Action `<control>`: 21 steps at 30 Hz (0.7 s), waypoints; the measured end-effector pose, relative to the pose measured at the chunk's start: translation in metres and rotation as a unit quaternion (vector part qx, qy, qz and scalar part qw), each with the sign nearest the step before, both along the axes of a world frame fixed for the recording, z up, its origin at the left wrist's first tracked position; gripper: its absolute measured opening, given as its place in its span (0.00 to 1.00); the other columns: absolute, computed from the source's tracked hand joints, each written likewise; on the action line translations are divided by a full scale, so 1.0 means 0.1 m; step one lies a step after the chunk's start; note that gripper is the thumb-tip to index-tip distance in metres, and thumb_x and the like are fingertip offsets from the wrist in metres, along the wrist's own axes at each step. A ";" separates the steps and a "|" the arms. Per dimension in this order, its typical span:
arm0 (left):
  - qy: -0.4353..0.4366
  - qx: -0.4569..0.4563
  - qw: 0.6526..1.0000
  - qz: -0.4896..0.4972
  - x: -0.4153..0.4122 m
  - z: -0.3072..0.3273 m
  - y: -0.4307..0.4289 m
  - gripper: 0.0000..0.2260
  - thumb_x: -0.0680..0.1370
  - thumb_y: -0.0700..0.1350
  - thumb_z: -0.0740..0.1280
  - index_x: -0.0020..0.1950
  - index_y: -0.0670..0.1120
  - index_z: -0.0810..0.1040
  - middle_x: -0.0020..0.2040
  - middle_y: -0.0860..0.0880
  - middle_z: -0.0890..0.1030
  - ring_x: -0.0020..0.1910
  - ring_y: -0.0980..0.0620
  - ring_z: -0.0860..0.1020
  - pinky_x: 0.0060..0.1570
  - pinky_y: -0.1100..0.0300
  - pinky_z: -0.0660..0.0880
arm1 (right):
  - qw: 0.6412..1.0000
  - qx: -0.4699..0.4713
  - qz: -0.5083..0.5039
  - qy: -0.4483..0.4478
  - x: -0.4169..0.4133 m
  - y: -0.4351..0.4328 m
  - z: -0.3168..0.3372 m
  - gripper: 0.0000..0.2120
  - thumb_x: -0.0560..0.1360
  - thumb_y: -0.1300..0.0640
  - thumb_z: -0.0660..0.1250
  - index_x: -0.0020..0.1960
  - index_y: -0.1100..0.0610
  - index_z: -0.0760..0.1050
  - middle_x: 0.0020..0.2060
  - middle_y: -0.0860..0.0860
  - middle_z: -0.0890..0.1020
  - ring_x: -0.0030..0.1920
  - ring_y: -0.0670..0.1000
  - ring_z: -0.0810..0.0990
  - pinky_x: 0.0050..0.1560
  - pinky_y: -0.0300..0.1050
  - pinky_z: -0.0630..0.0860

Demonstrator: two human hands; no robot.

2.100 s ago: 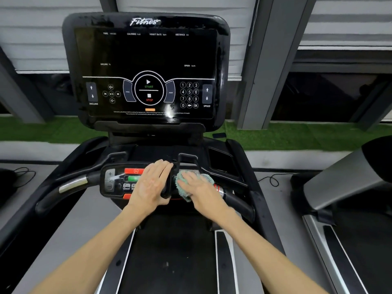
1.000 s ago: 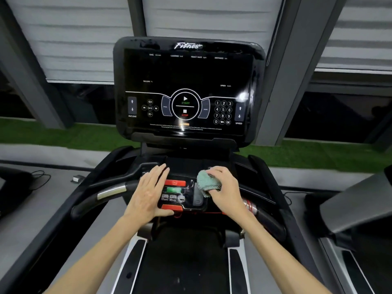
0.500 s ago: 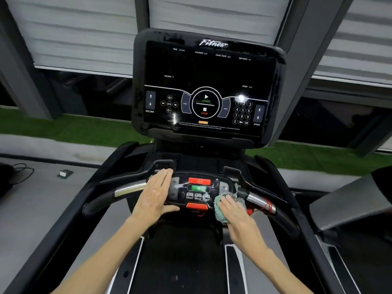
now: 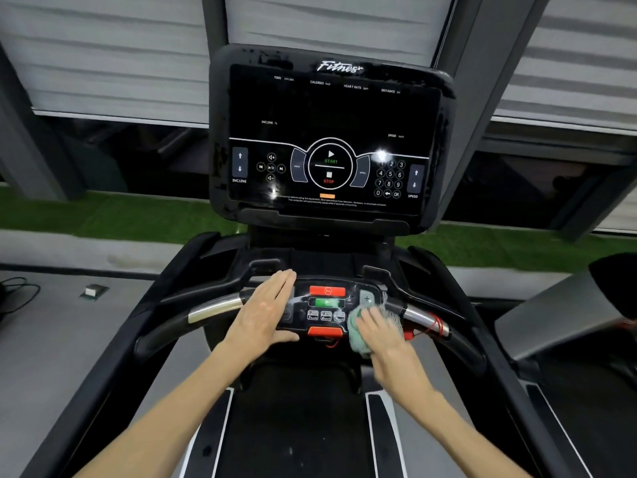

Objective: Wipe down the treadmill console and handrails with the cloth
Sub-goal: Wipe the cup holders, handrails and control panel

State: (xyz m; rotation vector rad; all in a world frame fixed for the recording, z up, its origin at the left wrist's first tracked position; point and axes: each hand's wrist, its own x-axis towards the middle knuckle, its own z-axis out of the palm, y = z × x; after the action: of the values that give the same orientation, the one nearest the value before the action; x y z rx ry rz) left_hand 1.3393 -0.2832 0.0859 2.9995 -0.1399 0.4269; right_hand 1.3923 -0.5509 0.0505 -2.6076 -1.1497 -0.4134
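We lay our left hand (image 4: 265, 308) flat on the left end of the button panel (image 4: 327, 303), fingers straight and together, holding nothing; we judge it braces us while the other hand scrubs. Our right hand (image 4: 384, 334) presses the cloth (image 4: 356, 327) onto the panel's right end, fingers stretched over it rather than curled, though blur softens them. The cloth is crumpled, pale green and mesh-edged, and it moulds to the panel's rounded rim. Handrails (image 4: 215, 307) with polished metal sleeves flank the panel, and the glossy black console (image 4: 331, 115) stands above it.
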 end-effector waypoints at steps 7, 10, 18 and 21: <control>0.005 -0.032 0.999 0.000 0.01 -0.04 -0.03 0.51 0.66 0.58 0.77 0.78 0.39 0.52 0.78 0.43 0.58 0.78 0.47 0.56 0.76 0.55 0.53 | 1.000 0.022 0.010 0.019 0.15 0.06 0.18 0.36 0.62 0.77 0.71 0.69 0.62 0.71 0.68 0.56 0.73 0.71 0.55 0.68 0.68 0.51 0.67; 0.014 -0.052 0.999 -0.003 0.01 -0.02 -0.03 0.51 0.67 0.56 0.77 0.79 0.40 0.50 0.79 0.44 0.56 0.78 0.48 0.53 0.77 0.55 0.52 | 0.999 0.026 -0.020 0.015 0.31 0.23 0.38 0.32 0.69 0.76 0.62 0.72 0.61 0.67 0.72 0.55 0.69 0.74 0.56 0.64 0.72 0.53 0.65; 0.019 0.027 0.999 0.009 0.03 -0.11 0.04 0.52 0.66 0.65 0.74 0.78 0.41 0.54 0.78 0.44 0.60 0.76 0.43 0.61 0.72 0.44 0.64 | 0.999 -0.029 -0.031 0.018 0.08 0.17 0.02 0.31 0.73 0.65 0.48 0.76 0.60 0.58 0.75 0.53 0.63 0.77 0.52 0.55 0.74 0.54 0.59; 0.033 0.009 0.998 0.059 -0.01 -0.19 0.06 0.53 0.65 0.71 0.67 0.79 0.51 0.43 0.80 0.44 0.52 0.76 0.38 0.58 0.69 0.37 0.62 | 0.998 -0.050 -0.028 0.011 0.11 0.14 0.04 0.33 0.72 0.68 0.57 0.76 0.59 0.59 0.75 0.53 0.64 0.76 0.52 0.56 0.74 0.54 0.61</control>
State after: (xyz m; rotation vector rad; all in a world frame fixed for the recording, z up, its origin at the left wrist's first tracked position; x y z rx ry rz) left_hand 1.3384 -0.2772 0.0668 3.0449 0.0391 0.3373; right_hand 1.4029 -0.5365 0.0542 -2.7290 -1.1208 -0.3447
